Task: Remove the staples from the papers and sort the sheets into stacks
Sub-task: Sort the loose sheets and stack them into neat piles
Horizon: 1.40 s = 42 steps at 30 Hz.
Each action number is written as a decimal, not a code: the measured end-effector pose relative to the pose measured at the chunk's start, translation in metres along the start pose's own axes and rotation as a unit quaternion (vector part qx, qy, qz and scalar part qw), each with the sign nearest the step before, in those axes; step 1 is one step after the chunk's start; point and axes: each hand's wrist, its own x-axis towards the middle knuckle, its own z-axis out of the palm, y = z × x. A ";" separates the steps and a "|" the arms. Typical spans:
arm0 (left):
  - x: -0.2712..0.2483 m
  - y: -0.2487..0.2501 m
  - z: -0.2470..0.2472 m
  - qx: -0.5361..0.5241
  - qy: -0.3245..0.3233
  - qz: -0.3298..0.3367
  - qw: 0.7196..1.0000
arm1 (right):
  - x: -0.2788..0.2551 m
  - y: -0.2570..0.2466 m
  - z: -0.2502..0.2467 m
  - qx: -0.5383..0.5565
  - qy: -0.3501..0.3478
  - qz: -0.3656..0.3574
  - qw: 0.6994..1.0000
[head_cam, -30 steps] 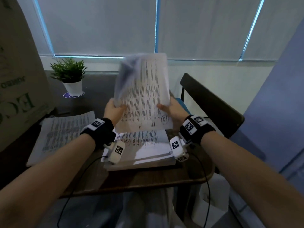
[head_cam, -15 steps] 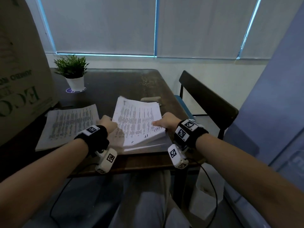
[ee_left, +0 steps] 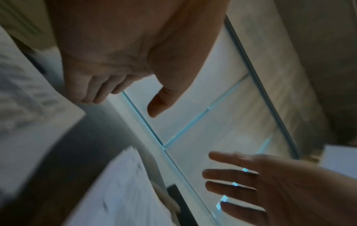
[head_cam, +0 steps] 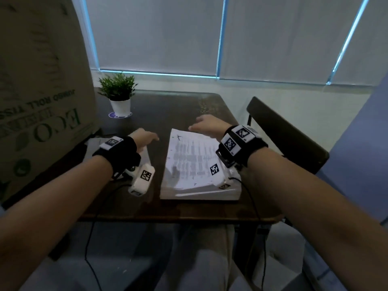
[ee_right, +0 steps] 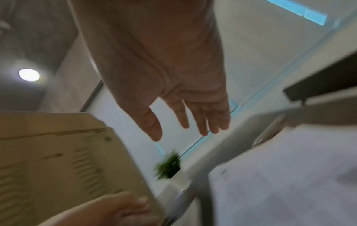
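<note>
You are seated at a dark wooden bench (head_cam: 172,110) with a thick stack of printed papers (head_cam: 195,164) lying flat near its front edge, slightly to your right of centre. The top sheet is covered in rows of blurred text, with a small pen mark near its far left corner.

Your right hand (head_cam: 206,124) hovers above the far edge of that stack. The right wrist view shows its fingers (ee_right: 201,122) straight and slightly spread, thumb out to the side, holding nothing.

Your left hand (head_cam: 142,137) is out over a second, thinner pile of sheets (head_cam: 144,153) lying on the bench to the left of the main stack, with a strip of bare wood between the two piles. In the left wrist view its fingers (ee_left: 92,90) are loosely curled and the thumb points away from them; nothing is pinched between them. Whether the fingertips touch the paper cannot be told through the blur.

A small green potted plant (head_cam: 118,95) stands at the far left of the bench. A large cardboard box (head_cam: 39,106) fills the left side. A dark chair (head_cam: 287,135) stands to your right, and closed blinds (head_cam: 157,32) cover the window ahead.
</note>
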 end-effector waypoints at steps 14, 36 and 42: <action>0.048 -0.110 -0.106 0.074 0.100 -0.178 0.976 | 0.096 -0.053 0.227 -0.389 -0.248 -0.128 0.878; -0.015 -0.014 -0.118 -0.100 0.159 0.218 0.958 | 0.060 -0.037 0.113 0.391 -0.058 0.003 0.919; -0.025 0.039 -0.068 -0.222 0.111 0.295 0.922 | 0.021 0.000 -0.001 0.457 -0.029 -0.063 0.887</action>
